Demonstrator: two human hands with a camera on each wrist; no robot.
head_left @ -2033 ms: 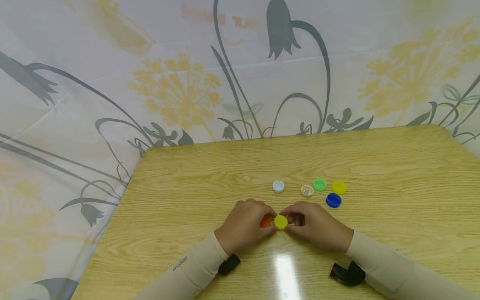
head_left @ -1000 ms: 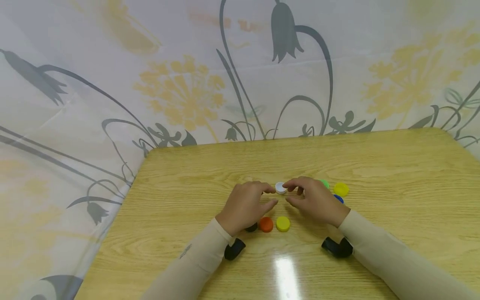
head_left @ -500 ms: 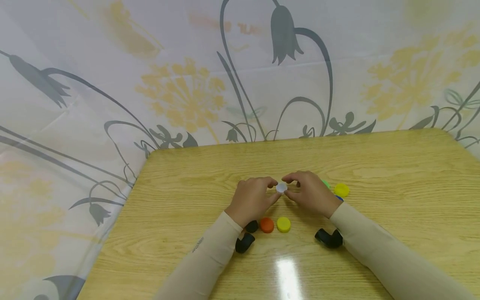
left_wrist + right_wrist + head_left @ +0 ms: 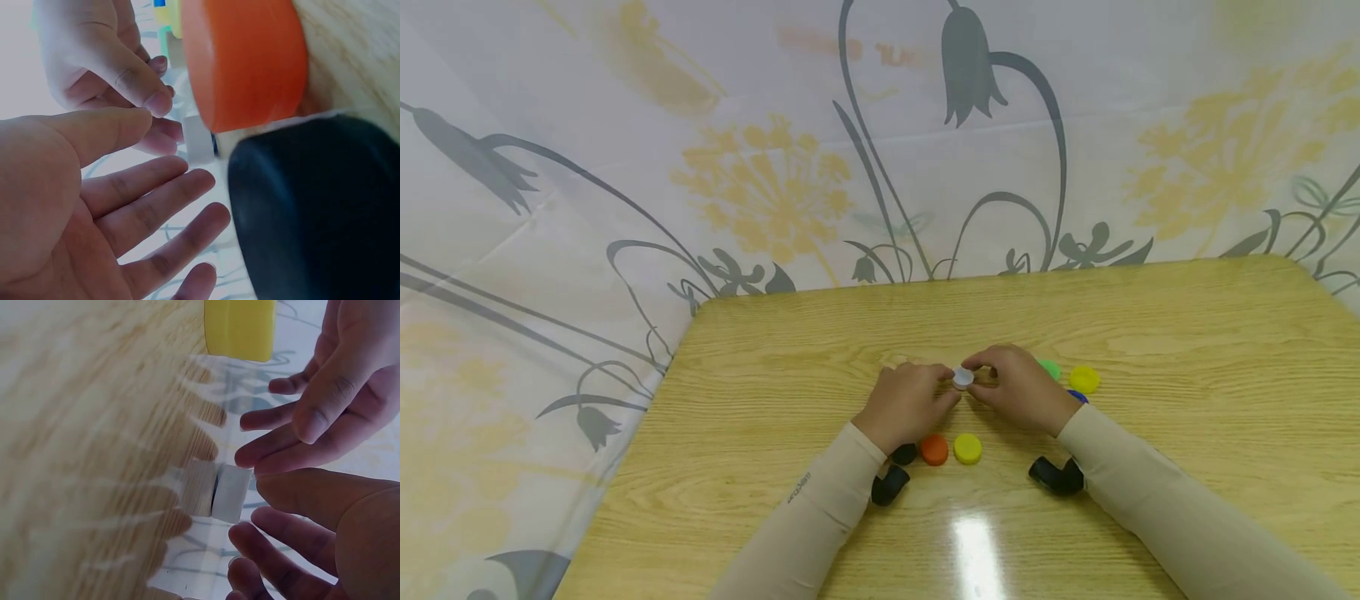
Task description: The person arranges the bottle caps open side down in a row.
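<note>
Green round plastic cap (image 4: 1049, 368), blue round plastic cap (image 4: 1078, 396): partly hidden by right hand (image 4: 1021, 390). Left wrist view: black round plastic cap (image 4: 315, 215), orange round plastic cap (image 4: 247, 62) cut off. Lettering on beige fabric left sleeve (image 4: 820, 508): illegible.

Wood-grain table (image 4: 790, 350): before the flower-printed white cloth (image 4: 880, 167), which hangs behind its far edge.
White round plastic cap (image 4: 962, 380): between the fingertips of the left hand (image 4: 907, 405) and right hand (image 4: 1024, 390).
Front row: left to right on the table, black round cap (image 4: 906, 454), orange round cap (image 4: 934, 450), yellow round cap (image 4: 967, 449), all nearer than the white one.
Right cluster: beyond the right hand, green round cap (image 4: 1051, 369), second yellow round cap (image 4: 1084, 379) to its right, blue round cap (image 4: 1079, 397) before both, partly hidden.
</note>
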